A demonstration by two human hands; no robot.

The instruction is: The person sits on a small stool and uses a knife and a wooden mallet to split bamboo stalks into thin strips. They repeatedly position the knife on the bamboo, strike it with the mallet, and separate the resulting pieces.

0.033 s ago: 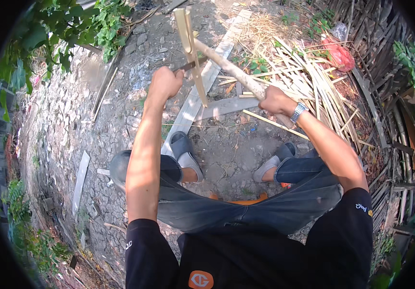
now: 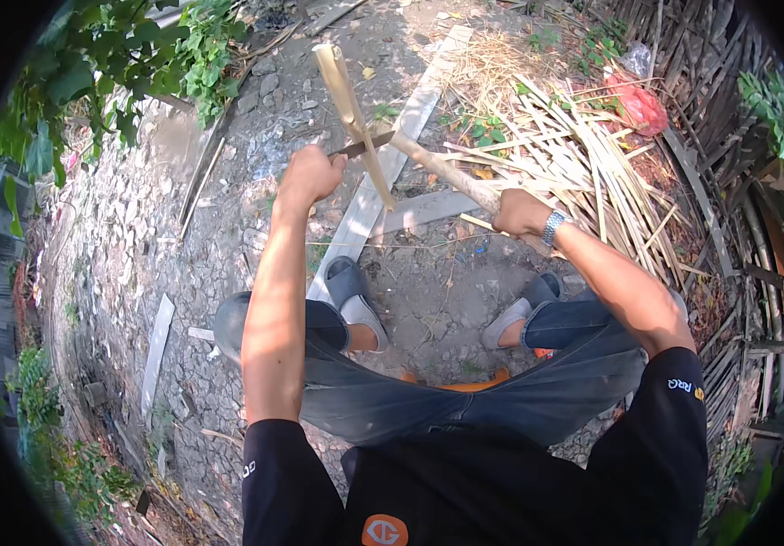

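Bamboo (image 2: 341,94) slants lengthwise from far-left to near-right, while hands (image 2: 315,173) (image 2: 521,215) grip knife (image 2: 363,146) (left) and stick (image 2: 455,175) (right).

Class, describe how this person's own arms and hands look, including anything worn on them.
Both hands are ungloved. The left hand has a bare wrist; the right hand has a silver-coloured linked band, perhaps a watch, at its wrist. The left sleeve and right sleeve are short and black, with white printing; the right also shows yellow.
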